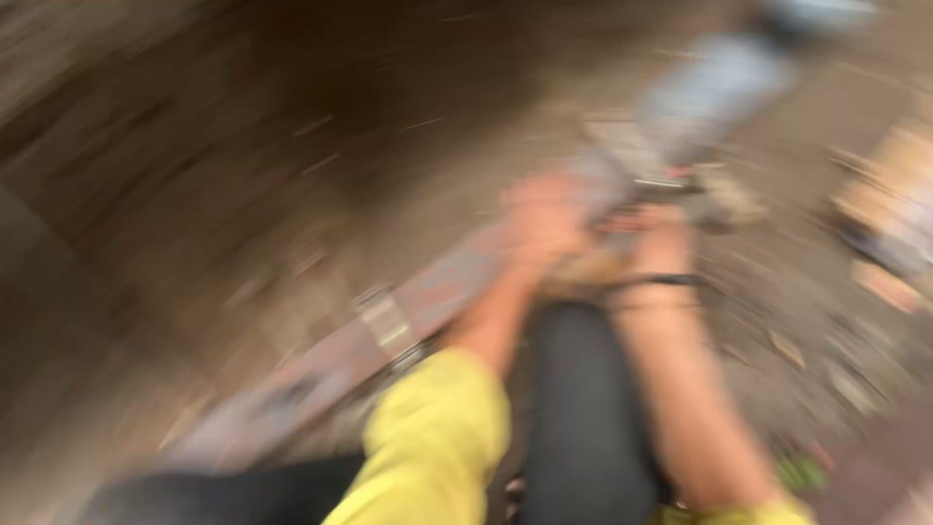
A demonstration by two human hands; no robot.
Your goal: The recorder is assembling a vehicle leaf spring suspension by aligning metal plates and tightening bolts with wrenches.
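Note:
The picture is heavily blurred by motion. My left hand [544,222] and my right hand [661,243] are close together over a long grey bar or plank [428,292] that runs from lower left to upper right. Both hands seem to rest on or grip it, but the blur hides the fingers. A dark band sits on my right wrist. My sleeves are yellow, and my dark-trousered knee [583,408] is below the hands.
Brown dirt ground [243,146] with scattered debris surrounds the bar. A pale blurred object [719,87] lies at the bar's far end. Tan and dark shapes [894,214] sit at the right edge.

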